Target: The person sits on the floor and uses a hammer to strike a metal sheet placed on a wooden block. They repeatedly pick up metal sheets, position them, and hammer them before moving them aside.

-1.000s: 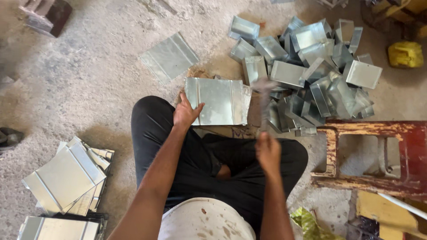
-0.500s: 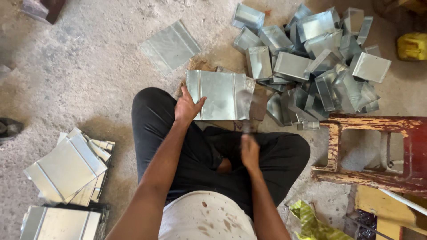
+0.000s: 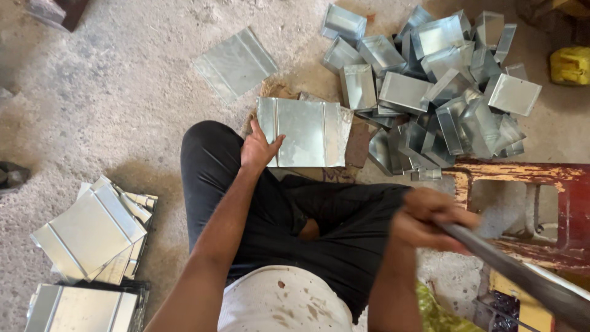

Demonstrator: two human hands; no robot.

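Note:
I sit cross-legged on a concrete floor in black trousers. My left hand [image 3: 259,149] presses flat on the left edge of a creased metal sheet [image 3: 304,132] lying in front of my knees. My right hand [image 3: 430,220] is raised at the right, shut on a dark metal rod or tool handle [image 3: 522,280] that runs toward the lower right corner; its far end is out of view.
A heap of several folded metal boxes [image 3: 430,80] lies at the upper right. One flat sheet [image 3: 235,63] lies beyond the work piece. Stacked sheets [image 3: 92,230] sit at the left. A worn red wooden frame [image 3: 522,184] stands at the right, a yellow container [image 3: 570,64] beyond.
My right hand has swung from the middle out to the right and up, bringing the rod into view. My left hand stays on the sheet.

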